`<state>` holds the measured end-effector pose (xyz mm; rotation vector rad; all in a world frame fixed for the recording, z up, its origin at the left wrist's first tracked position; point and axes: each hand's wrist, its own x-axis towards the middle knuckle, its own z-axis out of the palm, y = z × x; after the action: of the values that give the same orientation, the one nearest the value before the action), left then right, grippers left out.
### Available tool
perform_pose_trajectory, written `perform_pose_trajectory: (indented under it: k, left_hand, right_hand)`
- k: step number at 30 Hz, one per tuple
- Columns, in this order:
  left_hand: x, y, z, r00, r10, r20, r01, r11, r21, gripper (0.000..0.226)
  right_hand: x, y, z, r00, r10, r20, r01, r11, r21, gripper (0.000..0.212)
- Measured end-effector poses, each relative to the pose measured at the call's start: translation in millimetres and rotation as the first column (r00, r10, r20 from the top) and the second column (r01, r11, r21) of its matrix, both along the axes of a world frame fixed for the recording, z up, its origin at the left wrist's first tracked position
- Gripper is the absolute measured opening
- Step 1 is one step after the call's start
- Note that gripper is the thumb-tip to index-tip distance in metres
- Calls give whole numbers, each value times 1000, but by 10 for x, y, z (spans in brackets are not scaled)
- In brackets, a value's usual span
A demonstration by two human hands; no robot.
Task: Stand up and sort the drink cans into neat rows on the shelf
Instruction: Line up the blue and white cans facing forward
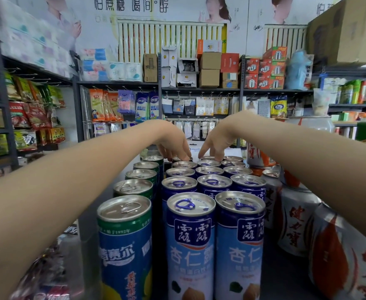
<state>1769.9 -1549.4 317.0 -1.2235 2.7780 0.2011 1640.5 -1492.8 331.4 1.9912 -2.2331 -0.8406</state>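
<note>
Behind everything, the wall poster (134,9) and the racks of packaged goods (117,105) fill the upper half of the frame, with a cardboard box (346,29) at the upper right. Below them, the dark shelf (275,278) runs from the bottom edge toward the centre of the frame and carries the drink cans.

Both bare forearms cross the frame from the left and right edges and meet over the far end of the cans, a little above the centre.

All cans in view stand upright. The blue cans (190,245) take the middle of the frame in 3 columns, touching or almost touching each other; the nearest row has only 2. Just left of them, the green-rimmed cans (124,245) form 1 column. At the lower right, the white and orange cans (294,224) stand in a looser group, near the blue ones.

The left hand (173,146) hangs palm down over the farthest blue cans. Its fingers (184,156) are rather straight and pressed together, and the tips touch a can top there.

The right hand (215,146) is just beside it. The index finger (201,153) is spread apart from the others and points down. The other fingers bend onto a far can top; I cannot tell if they grip it.
</note>
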Motion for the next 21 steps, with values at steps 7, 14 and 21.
perform_pose_trajectory:
  k: [7,14,21]
  left_hand:
    - [-14,78,-9,988,-19,152,40,989,-139,39]
    - [-9,73,-42,987,-5,162,31,987,-159,42]
    - [8,105,-40,985,-36,169,66,983,-174,39]
  right_hand:
    - [69,37,-60,993,111,-31,-114,988,-103,54]
    - [76,-25,-81,992,123,34,-117,984,-132,56]
    - [-52,116,68,988,13,-153,-24,997,-70,64]
